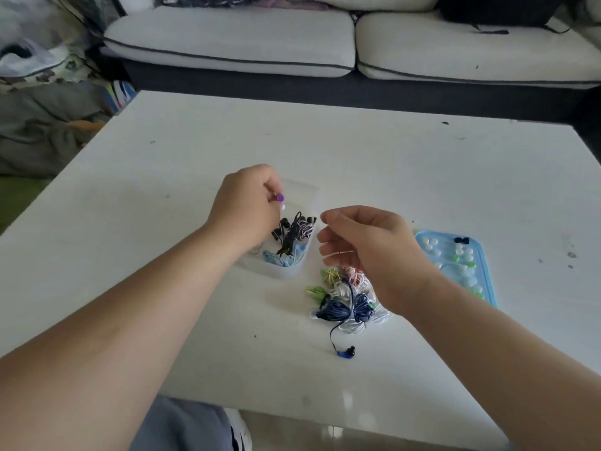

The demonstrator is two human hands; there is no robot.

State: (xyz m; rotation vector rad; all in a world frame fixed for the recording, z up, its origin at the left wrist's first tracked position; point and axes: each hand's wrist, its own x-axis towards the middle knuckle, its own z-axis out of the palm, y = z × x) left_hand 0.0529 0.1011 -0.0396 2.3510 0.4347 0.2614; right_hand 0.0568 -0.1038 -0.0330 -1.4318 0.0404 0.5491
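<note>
My left hand (247, 206) hovers above a clear plastic container (276, 268) and pinches a purple earbud (279, 198). Inside the container lie black, pink-white and light blue wired earphones (292, 236). My right hand (367, 249) is raised to the right of the container, fingers curled, pinching a thin pale cord (338, 252) that is faint against the table. Below that hand lies a tangled pile of earphones (344, 297) in green, white, pink and dark blue. One blue earbud (345, 352) trails out of the pile toward me.
A light blue tray (487, 271) with several white and green ear tips lies at the right on the white table (195, 151). Behind the table stands a white-cushioned sofa (292, 43). Clothes and bags are piled at the left.
</note>
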